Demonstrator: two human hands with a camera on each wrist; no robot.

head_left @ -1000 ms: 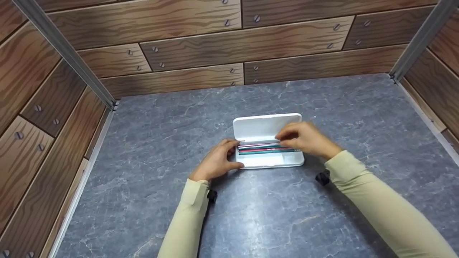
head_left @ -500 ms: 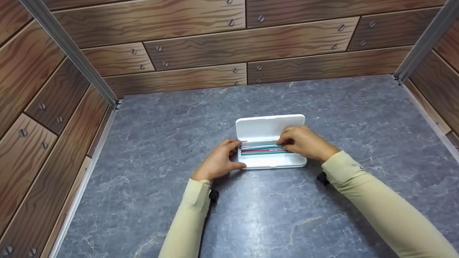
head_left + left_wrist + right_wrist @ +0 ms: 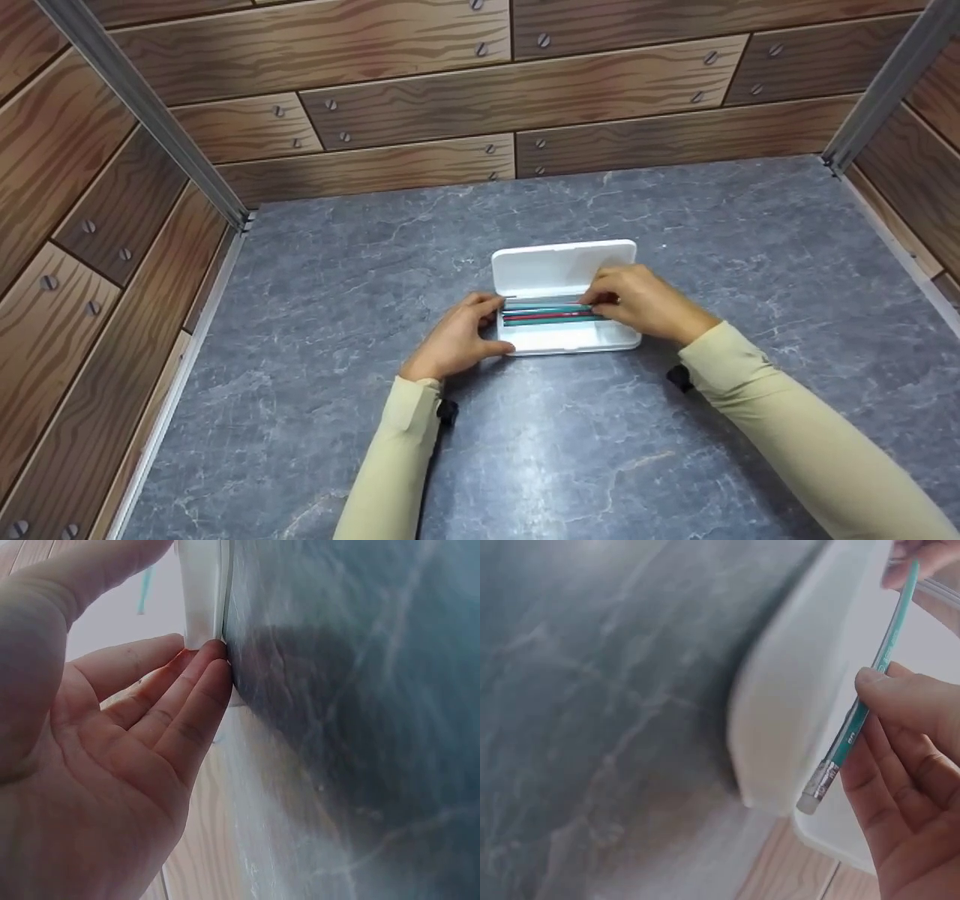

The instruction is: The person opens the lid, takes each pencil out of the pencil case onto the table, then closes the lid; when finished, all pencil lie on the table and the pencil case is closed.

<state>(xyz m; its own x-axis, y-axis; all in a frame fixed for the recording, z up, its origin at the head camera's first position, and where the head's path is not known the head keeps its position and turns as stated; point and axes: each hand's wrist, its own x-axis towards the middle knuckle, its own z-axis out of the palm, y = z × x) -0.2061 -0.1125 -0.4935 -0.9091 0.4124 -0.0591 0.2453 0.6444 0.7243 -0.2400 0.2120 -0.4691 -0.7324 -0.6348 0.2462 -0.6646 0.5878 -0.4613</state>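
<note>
An open white pencil case [image 3: 570, 339] lies on the tabletop with its lid [image 3: 540, 271] raised at the back. Inside, several green and red pencils [image 3: 544, 318] lie side by side along its length. My left hand [image 3: 457, 341] holds the case at its left end, thumb at the front corner and fingers along the end wall [image 3: 202, 596]. Over the right part of the case, my right hand [image 3: 641, 300] pinches a green pencil [image 3: 861, 716] between thumb and fingers. The right wrist view shows that pencil's white eraser end near the case's edge; my fingers cover part of its shaft.
A grey marbled tabletop [image 3: 345, 285] surrounds the case. Wood-patterned panels [image 3: 420, 105] stand at the back and both sides, with metal posts [image 3: 142, 112] in the rear corners.
My right hand has lowered slightly toward the case with the pencil, then stayed nearly in place. The left hand keeps its hold on the case's left end.
</note>
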